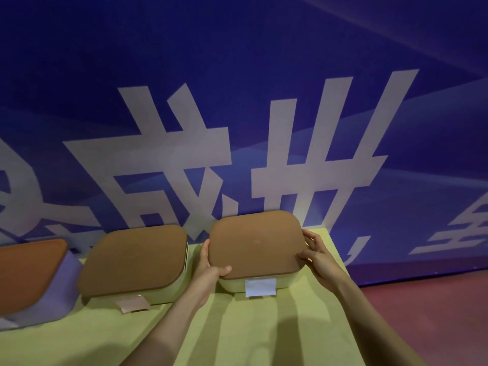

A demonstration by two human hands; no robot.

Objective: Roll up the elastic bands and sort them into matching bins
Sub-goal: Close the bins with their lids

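Three lidded bins stand in a row on a yellow-green table [264, 328]. The right bin [232, 285] is pale green with a brown lid [256, 244] and a pale blue-white label [260, 287] on its front. My left hand [211, 262] grips the lid's left edge, thumb on top. My right hand [315, 250] grips the lid's right edge, fingers curled round it. The middle bin [169, 291] has a brown lid [132, 260] and a pink label [132, 303]. No elastic bands are in view.
A lavender bin [56, 291] with an orange-brown lid [26, 270] stands at the far left, partly cut off. A blue banner wall [237, 101] with large white characters rises right behind the bins. Red floor [435, 320] lies to the table's right.
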